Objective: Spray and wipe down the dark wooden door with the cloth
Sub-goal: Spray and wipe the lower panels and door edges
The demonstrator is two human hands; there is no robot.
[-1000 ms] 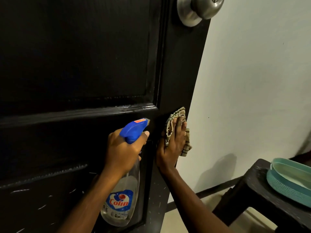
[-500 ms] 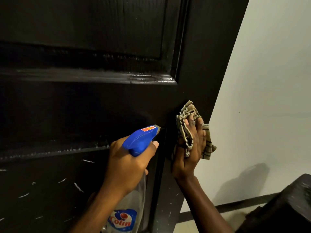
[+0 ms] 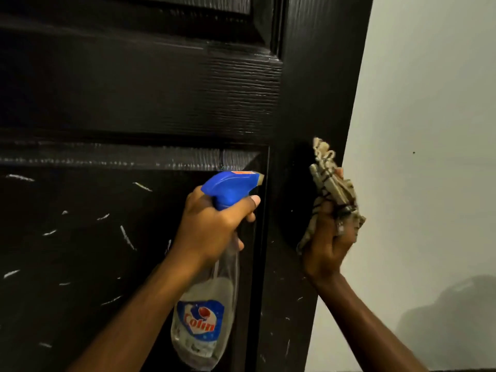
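1. Left hand [image 3: 212, 229] is gripping the neck of a clear spray bottle [image 3: 206, 304] with a blue trigger head, nozzle aiming at the dark door [image 3: 161, 89].
2. Right hand [image 3: 328, 245] is clutching a bunched striped cloth [image 3: 332, 189] against the door's right edge.
3. White scuffs are showing on the lower panel; pale wall [image 3: 429, 130] lying beyond.

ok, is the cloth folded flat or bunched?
Bunched: the cloth is crumpled in the right hand, with loose ends sticking out above and below.
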